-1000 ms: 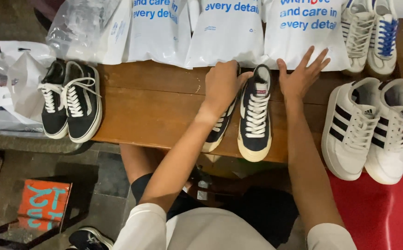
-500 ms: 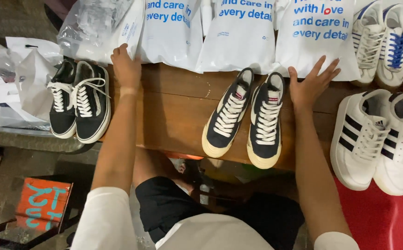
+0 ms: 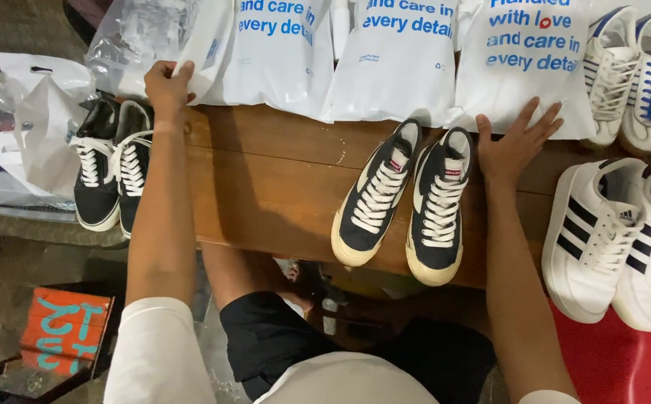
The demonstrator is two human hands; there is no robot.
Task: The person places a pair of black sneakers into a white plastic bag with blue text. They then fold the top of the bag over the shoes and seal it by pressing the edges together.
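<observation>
The left hand (image 3: 167, 84) is pinching the lower left corner of a white plastic mailer bag (image 3: 269, 52) printed in blue, fingers curled closed on the bag's edge at the far left of the wooden table (image 3: 265, 179). The right hand (image 3: 514, 141) is lying flat with its fingers spread wide, gripping nothing, its fingertips pressing on the bottom edge of another white mailer bag (image 3: 523, 63) at the back right of the table. The two hands are sitting well apart, with a third white mailer bag (image 3: 396, 60) lying between the two they are touching. Just beside the right hand, on its left, a pair of black high-top sneakers (image 3: 407, 202) with white laces and cream soles is standing side by side on the wood, toes pointing toward the person and reaching the table's near edge. A pair of black low-top sneakers (image 3: 108, 168) is resting at the table's left end, below the left hand. On the right, a pair of white sneakers with black stripes (image 3: 617, 239) is lying on a red surface, and a pair of white sneakers with blue laces (image 3: 632, 71) is sitting behind them. A clear plastic bag (image 3: 134, 37) is bunching just left of the pinched mailer.
</observation>
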